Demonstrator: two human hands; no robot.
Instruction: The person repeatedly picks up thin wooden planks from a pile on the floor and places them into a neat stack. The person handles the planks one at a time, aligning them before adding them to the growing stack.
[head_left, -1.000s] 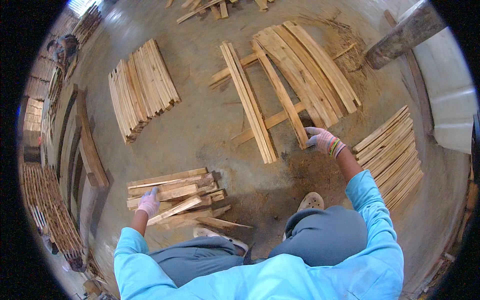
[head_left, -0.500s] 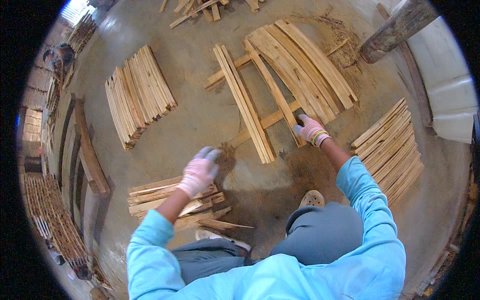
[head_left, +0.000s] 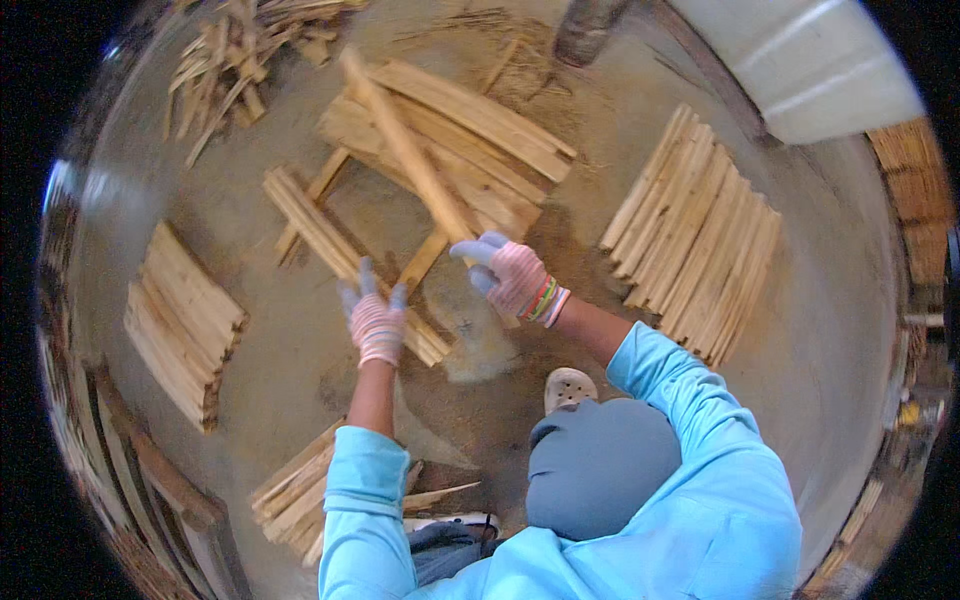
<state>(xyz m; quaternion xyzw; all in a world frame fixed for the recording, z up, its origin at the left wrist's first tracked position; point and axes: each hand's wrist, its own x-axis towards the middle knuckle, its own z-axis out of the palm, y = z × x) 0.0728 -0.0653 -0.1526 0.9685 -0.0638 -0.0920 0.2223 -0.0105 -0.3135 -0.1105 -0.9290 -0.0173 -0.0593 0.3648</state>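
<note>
My right hand (head_left: 518, 280), in a pink-striped glove with grey fingers, is closed round the near end of a wooden strip (head_left: 405, 145). The strip slants up over several flat boards (head_left: 495, 120) and is smeared by motion. My left hand (head_left: 378, 322), gloved alike, has its fingers spread over a pair of narrow strips (head_left: 315, 228) lying side by side; I cannot tell if it touches them. Beneath these strips and the boards run wooden crosspieces (head_left: 425, 262).
Bundles of strips lie on the floor at the left (head_left: 185, 325), the right (head_left: 700, 240) and by my left forearm (head_left: 300, 490). Loose scraps (head_left: 220, 75) are heaped at the far left. A post (head_left: 588, 30) and a pale sheet (head_left: 810, 60) stand at the far right.
My right hand has picked up the strip and swung it over the boards. The left hand has moved forward to the narrow strips. The whole view has turned.
</note>
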